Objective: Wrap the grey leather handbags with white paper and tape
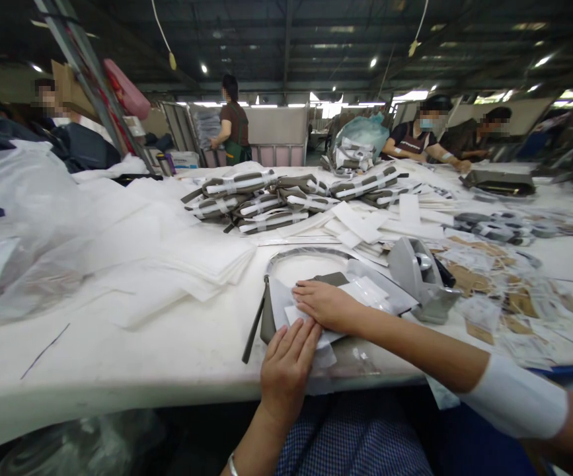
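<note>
In front of me on the table lies a grey-olive handbag [267, 317], mostly hidden by white wrapping sheets [280, 299]. Its handle [310, 252], covered in clear film, arches behind it, and a dark strap end [254, 327] points toward the table's front edge. My left hand [289, 363] presses its outstretched fingers on the near part of the sheets. Flat across their middle rests my right hand [328, 306], fingers together and extended, touching my left fingertips. Close to my right forearm stands a grey tape dispenser [415, 268].
Behind the bag is a pile of wrapped bags [266, 201] beside loose white strips [360, 221]. White foam sheets [191, 264] spread at left. Tape rolls [501, 228] and bagged tags [509, 297] lie at right. Several people work farther back.
</note>
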{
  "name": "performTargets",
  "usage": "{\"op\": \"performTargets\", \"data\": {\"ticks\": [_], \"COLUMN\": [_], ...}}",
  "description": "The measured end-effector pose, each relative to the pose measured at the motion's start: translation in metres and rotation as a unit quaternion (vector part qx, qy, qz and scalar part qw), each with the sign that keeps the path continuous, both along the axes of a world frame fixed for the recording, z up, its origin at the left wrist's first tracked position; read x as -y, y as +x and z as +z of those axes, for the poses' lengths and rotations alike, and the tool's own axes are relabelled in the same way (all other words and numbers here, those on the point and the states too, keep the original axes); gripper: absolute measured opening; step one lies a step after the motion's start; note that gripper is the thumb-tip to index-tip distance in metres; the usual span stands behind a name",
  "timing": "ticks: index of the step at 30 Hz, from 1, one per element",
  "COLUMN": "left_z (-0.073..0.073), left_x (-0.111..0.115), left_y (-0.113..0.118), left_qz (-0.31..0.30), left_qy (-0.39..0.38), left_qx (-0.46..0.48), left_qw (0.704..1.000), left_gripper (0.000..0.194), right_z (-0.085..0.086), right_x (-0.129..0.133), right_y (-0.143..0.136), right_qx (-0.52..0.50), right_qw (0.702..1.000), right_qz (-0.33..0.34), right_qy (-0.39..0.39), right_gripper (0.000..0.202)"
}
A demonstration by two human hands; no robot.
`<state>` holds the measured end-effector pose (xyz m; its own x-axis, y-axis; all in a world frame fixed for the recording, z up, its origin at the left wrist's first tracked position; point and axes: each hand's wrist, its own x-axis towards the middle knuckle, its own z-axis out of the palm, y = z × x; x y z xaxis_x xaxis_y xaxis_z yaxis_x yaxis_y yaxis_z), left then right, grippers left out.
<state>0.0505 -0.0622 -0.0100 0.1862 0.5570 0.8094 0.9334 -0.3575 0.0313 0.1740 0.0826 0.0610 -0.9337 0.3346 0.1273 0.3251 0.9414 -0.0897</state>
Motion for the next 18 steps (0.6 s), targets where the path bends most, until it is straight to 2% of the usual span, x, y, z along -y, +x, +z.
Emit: {"op": "performTargets", "data": {"ticks": [6, 11, 13, 16, 18], "left_z": [0.004, 0.006, 0.006, 0.007, 0.008], "left_x": [0.002, 0.001, 0.0, -0.002, -0.002], "left_y": [0.001, -0.002, -0.003, -0.003, -0.004], "left_qz": [0.002, -0.017, -0.021, -0.019, -0.023], "left_qy": [-0.009, -0.031, -0.038, -0.038, -0.046], "left_qx": [0.009, 0.011, 0.019, 0.029, 0.034], "left_qw": [1.0, 0.999, 0.999, 0.999, 0.998], "left_gripper": [0.04, 0.039, 0.041, 0.044, 0.043], "right_z": [-0.008, -0.021, -0.029, -0.038, -0.041], "right_x": [0.046, 0.065, 0.067, 0.067, 0.067], "right_y": [0.062, 0.08, 0.078, 0.072, 0.069], "right_qx": [-0.091, -0.192, -0.248, -0.308, -0.335], "right_qw": [0.994, 0.981, 0.969, 0.948, 0.939], "right_qz": [-0.04, 0.0, 0.0, 0.004, 0.007], "right_qy": [-0.039, -0.008, 0.023, 0.073, 0.081], "right_gripper": [0.039, 0.062, 0.056, 0.033, 0.025]}}
